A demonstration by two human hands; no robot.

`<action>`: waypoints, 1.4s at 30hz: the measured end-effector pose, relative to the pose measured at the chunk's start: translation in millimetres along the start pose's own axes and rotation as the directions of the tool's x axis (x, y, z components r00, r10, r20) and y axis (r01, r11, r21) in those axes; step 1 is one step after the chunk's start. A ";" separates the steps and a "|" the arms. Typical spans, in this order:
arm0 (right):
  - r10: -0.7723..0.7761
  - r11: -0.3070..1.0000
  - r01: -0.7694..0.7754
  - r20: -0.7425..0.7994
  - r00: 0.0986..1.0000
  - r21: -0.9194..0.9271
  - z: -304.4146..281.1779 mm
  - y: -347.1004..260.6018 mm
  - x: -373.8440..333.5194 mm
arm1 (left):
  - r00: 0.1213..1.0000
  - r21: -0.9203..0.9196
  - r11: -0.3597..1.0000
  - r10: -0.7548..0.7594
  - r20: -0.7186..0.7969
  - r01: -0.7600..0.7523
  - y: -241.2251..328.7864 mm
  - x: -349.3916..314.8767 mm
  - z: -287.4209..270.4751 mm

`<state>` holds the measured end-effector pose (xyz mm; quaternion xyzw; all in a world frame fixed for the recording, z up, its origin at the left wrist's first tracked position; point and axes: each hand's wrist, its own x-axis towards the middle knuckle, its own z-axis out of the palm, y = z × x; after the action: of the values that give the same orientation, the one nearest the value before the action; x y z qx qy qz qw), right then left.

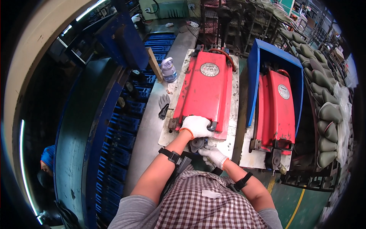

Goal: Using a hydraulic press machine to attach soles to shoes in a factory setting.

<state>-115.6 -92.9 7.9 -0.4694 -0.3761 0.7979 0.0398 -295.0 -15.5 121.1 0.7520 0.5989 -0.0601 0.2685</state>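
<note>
A red mold cover (pixel 202 91) with a round pale plate on top lies on a worn white board in front of me. My left hand (pixel 196 127), in a white knit glove, is closed over the black handle (pixel 212 126) at the cover's near end. Just below that end is a dark round metal part (pixel 196 143). Beside it, to the right, my gloved right hand (pixel 213 155) has its fingers curled together. What they grip, if anything, is hidden.
A second red mold (pixel 280 110) sits right, partly inside a blue housing (pixel 274 51). Left are a clear bottle (pixel 168 70), a grey glove (pixel 164 106) and blue slatted racks (pixel 118 152). Grey-green molded pieces (pixel 328 112) fill a far-right rack. A person (pixel 47 158) is far left.
</note>
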 end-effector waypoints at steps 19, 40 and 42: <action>0.104 0.937 -0.025 0.211 0.972 -0.348 76.8 5.5 32.9 | 0.991 0.022 0.991 0.131 -0.033 -0.130 -3.4 -1.7 4.1; -0.800 0.502 -0.133 -0.517 0.303 -0.855 8.1 -144.9 115.0 | 0.163 0.484 0.858 0.509 -0.845 -0.174 9.3 -37.6 -149.0; -0.807 0.436 -0.265 -0.504 0.309 -0.860 6.5 -147.4 127.0 | 0.225 0.526 0.838 0.545 -0.808 -0.141 16.5 -47.2 -161.1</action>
<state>-233.9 61.6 12.4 -0.6815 -0.7086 0.0655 0.1706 -329.9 17.8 282.8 0.7901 0.4335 0.3467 -0.2600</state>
